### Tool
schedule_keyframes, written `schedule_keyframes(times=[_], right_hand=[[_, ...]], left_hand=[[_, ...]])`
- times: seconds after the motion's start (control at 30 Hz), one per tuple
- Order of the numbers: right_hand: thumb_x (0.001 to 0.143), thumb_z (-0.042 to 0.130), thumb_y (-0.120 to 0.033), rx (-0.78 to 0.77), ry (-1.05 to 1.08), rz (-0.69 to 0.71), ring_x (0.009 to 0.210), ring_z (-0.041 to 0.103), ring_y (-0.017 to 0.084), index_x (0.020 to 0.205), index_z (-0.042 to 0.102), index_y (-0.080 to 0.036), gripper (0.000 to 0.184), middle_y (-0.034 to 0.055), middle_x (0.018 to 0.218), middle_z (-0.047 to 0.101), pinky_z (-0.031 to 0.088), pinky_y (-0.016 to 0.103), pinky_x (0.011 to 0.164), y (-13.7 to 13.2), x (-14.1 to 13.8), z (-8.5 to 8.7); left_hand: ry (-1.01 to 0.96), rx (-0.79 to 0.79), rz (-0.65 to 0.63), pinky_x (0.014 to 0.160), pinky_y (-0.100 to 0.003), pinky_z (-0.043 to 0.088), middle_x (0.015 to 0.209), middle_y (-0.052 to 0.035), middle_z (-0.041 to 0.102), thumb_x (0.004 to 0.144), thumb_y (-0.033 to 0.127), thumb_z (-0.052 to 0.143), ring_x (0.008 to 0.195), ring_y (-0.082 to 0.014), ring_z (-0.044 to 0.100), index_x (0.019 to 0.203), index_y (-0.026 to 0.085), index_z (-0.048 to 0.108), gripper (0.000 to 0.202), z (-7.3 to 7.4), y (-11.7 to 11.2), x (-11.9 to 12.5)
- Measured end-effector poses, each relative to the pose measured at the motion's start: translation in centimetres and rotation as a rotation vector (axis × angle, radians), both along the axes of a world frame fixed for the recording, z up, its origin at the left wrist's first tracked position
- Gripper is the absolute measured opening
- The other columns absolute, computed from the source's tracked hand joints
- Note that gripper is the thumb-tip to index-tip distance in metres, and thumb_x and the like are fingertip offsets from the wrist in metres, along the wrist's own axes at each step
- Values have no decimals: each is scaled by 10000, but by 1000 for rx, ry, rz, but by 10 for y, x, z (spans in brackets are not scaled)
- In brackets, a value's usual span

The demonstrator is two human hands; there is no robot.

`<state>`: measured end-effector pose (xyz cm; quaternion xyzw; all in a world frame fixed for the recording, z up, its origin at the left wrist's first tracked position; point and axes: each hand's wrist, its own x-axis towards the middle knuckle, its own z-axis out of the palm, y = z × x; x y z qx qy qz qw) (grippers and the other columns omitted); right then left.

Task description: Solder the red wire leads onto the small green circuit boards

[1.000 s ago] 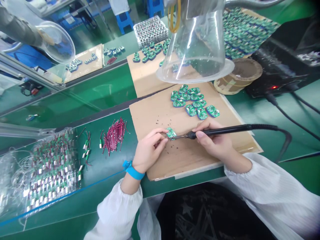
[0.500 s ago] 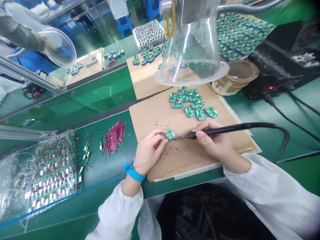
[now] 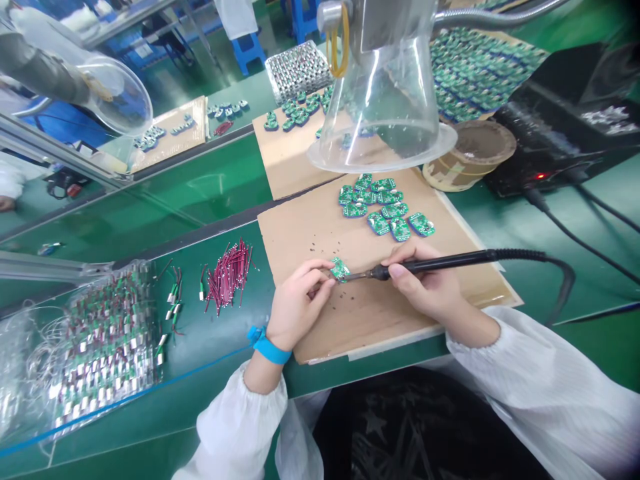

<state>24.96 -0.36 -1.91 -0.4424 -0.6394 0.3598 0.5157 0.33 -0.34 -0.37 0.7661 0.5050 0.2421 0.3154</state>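
Note:
A small green circuit board (image 3: 341, 269) lies on the brown cardboard sheet (image 3: 295, 230). My left hand (image 3: 301, 300), with a blue strap at its wrist, is closed at the board's left edge, fingertips pinched together against it. Whether a thin wire is also between those fingertips is too small to tell. My right hand (image 3: 425, 283) grips a black soldering iron (image 3: 440, 261) like a pen. The iron points left, and its tip meets the lower right edge of the board. Several more circuit boards (image 3: 395, 210) are grouped farther back on the cardboard.
A clear fume hood (image 3: 383, 120) hangs above the back of the cardboard. Dark red wires (image 3: 230, 275) lie in a pile at left, beside bagged wired parts (image 3: 105, 347). A brown tub (image 3: 470, 157) and a black box with a red light (image 3: 540, 176) stand at right.
Both hands, the board and the soldering iron hold almost the same place. Only a slight shift of the view shows. Another person's hand has come into sight at the far left edge.

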Motion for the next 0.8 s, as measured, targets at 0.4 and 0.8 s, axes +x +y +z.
schedule_keyframes(times=[0.4,0.8], right_hand=[[951,652,-437,23,-34,-11,594,575,175,833,631,-245,227,29,715,640,480,323,537,0,0,1],[963,645,-374,42,-46,10,613,585,174,850,635,-247,170,23,731,640,469,322,559,1,1,0]], left_hand=[[7,6,19,639,-287,449,1276,-30,686,990,208,587,614,-94,531,796,187,613,197,-1,-1,0],[12,1,21,664,-287,447,1275,-28,686,995,207,576,749,-125,633,787,188,591,209,0,-1,1]])
